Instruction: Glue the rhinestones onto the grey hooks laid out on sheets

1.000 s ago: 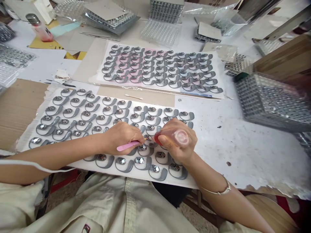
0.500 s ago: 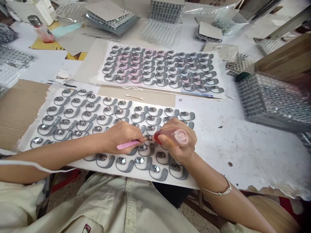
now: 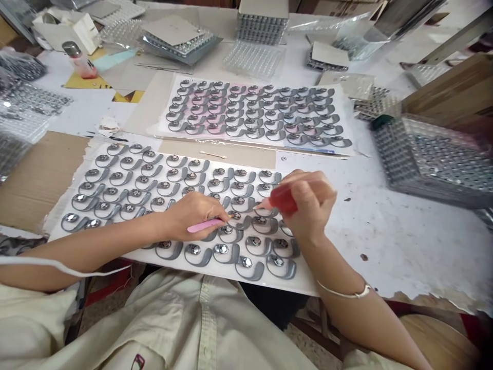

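Note:
My left hand [image 3: 198,216] is closed around a thin pink stick-like tool [image 3: 205,225], its tip near a curled grey metal piece [image 3: 235,215] with a round stud. In my right hand [image 3: 310,208] is a squeeze bottle [image 3: 287,197] of red liquid, tilted with its pale nozzle pointing left over the pieces. The nozzle is apart from the left hand's tool. Under both hands lies a white board [image 3: 57,234] bearing rows of these curled grey pieces. Some studs hold shiny clear stones, while others look darker. My left forearm hides several pieces.
Behind it lies a second board [image 3: 164,128] with similar rows. A cotton swab [image 3: 213,154] rests between the boards. At right stands a stack of clear trays [image 3: 396,159]; a bottle with pink liquid [image 3: 80,61] is at the back left.
My right hand has drawn the bottle away to the right and turned it sideways, off the piece by my left hand. My left hand stays nearly in place. The view has shifted slightly.

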Available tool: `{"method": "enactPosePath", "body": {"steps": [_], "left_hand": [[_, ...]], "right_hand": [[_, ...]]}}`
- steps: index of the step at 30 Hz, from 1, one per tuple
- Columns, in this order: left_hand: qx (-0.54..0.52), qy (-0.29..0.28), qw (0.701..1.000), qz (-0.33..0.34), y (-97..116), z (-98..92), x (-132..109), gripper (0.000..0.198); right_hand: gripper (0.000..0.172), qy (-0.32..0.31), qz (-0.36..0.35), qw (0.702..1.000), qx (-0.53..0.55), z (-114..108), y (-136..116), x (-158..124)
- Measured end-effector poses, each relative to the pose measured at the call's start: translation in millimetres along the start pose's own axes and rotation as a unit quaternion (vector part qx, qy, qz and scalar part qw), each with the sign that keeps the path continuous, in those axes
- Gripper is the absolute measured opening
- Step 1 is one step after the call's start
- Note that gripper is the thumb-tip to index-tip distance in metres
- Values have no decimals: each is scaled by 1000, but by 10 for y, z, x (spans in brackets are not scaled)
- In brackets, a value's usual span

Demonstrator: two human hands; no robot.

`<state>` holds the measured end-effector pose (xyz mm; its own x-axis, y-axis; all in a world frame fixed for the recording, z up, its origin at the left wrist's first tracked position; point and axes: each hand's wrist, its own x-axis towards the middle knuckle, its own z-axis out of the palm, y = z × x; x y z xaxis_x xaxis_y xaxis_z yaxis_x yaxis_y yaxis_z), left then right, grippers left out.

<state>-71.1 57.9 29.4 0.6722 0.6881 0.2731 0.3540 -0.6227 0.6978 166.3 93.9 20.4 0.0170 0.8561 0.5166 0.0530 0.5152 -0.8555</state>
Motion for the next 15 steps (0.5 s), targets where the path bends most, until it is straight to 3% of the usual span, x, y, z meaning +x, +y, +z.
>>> {"method": "enactPosePath", "body": {"steps": [3,7,11,15], "left_hand": [[-57,41,994,-81,30,25,-42,9],[-66,84,982,-158,126,1,-124,9],[50,208,974,-76,293,56,-320,6],[190,357,914,-7,376,250,-638,15]], "right_hand": [[36,28,83,991,98,-99,74,125],[40,71,111,975,177,-189,175,246],[46,80,122,973,181,-246,229,296],[51,80,126,977,155,-322,294,330]]}}
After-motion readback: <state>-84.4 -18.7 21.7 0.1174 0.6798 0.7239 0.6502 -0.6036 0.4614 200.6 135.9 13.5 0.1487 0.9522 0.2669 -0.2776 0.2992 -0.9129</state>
